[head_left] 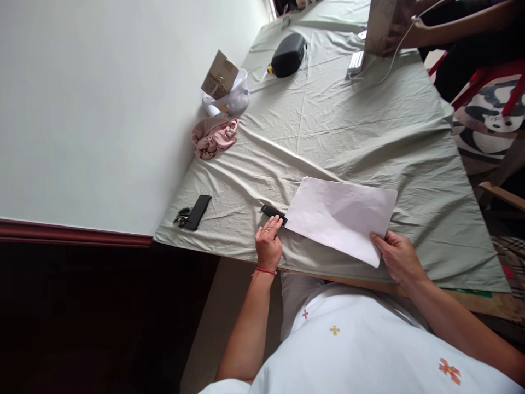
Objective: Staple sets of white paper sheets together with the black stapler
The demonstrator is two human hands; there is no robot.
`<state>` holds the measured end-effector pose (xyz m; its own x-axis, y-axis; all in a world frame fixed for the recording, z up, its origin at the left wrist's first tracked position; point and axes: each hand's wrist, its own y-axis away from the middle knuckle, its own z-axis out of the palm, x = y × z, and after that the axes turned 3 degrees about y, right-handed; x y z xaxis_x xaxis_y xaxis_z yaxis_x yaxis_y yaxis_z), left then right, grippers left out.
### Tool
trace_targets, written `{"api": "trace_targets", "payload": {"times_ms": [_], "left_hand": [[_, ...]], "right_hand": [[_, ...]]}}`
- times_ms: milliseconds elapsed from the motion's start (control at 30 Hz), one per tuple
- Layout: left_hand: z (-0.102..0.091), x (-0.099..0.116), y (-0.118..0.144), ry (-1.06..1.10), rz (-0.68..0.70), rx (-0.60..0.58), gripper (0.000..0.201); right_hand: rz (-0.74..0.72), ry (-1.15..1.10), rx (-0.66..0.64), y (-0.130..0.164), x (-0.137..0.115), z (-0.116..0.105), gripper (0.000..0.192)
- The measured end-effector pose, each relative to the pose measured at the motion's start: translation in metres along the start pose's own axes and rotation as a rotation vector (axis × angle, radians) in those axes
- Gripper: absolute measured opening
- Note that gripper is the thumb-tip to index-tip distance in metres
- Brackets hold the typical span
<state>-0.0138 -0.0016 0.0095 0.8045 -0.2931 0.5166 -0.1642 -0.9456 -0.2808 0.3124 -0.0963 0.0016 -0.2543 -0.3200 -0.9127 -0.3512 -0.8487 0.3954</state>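
Note:
My left hand [269, 244] has its fingers pressed together on the near end of a black stapler [272, 213] lying on the cloth. The stapler meets the left corner of a white sheet of paper [342, 213]. At the sheet's lower right corner, my right hand [397, 254] pinches it with the thumb on top and the fingers underneath. The paper lies over the table, slightly bowed. Part of the stapler is covered by my left fingers, and my left thumb is hard to see.
A greenish cloth covers the table [328, 126]. To the left lie a black case with keys [197, 212] and a pink cloth [215, 137]. Beyond are a white basket [241, 82] with a cardboard box [220, 74], a black case [289, 54] and a white power strip [356, 63]. Another person's hands [400, 38] hold a box.

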Motion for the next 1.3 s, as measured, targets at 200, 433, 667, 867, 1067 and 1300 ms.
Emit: {"api": "trace_targets", "payload": {"times_ms": [200, 433, 667, 867, 1067, 1300], "left_hand": [[0.01, -0.001, 0.007, -0.038, -0.011, 0.023, 0.063], [0.009, -0.013, 0.015, 0.09, 0.099, 0.052, 0.065], [-0.006, -0.001, 0.031, 0.408, -0.25, 0.238, 0.045], [-0.003, 0.017, 0.035, 0.98, -0.516, -0.06, 0.074], [0.016, 0.02, 0.034, 0.965, -0.477, -0.122, 0.048], [0.028, 0.019, 0.041, 0.769, -0.39, -0.039, 0.036]], "right_hand": [[-0.004, 0.018, 0.012, -0.001, 0.003, 0.0, 0.015], [-0.007, 0.025, 0.005, 0.01, -0.015, -0.008, 0.015], [0.131, 0.015, -0.019, 0.022, -0.021, -0.055, 0.026], [0.198, 0.135, -0.182, 0.016, -0.021, -0.066, 0.041], [0.064, 0.241, -0.25, -0.007, -0.034, -0.048, 0.055], [-0.268, 0.636, -0.055, -0.024, -0.025, -0.038, 0.045]]}}
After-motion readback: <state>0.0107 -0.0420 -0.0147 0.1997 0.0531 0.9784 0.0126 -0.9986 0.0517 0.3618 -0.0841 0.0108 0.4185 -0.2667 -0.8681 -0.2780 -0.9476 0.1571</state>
